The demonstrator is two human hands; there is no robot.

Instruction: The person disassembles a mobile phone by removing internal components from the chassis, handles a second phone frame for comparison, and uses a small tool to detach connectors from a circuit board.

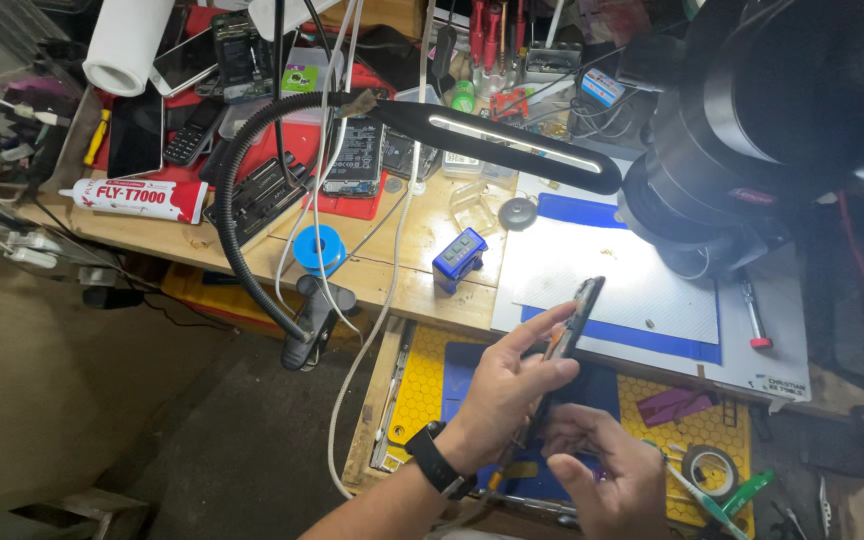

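My left hand [512, 385] grips the dark phone [574, 322] edge-on, tilted above the open drawer [422, 390]. My right hand [602, 475] curls beneath it, fingers pinched on the phone's lower end, it seems. White work mat [592, 270] and desk lamp [512, 140] just beyond.

The phone [574, 320] is black — so is the watch [432, 458]. A yellow honeycomb mat [422, 390] lines the drawer, a blue pad [467, 365] on it. White mat [612, 275] edged in blue; pale wood counter [422, 285]; blue tape roll [319, 248]; white glue tube [137, 198] — red lettering.
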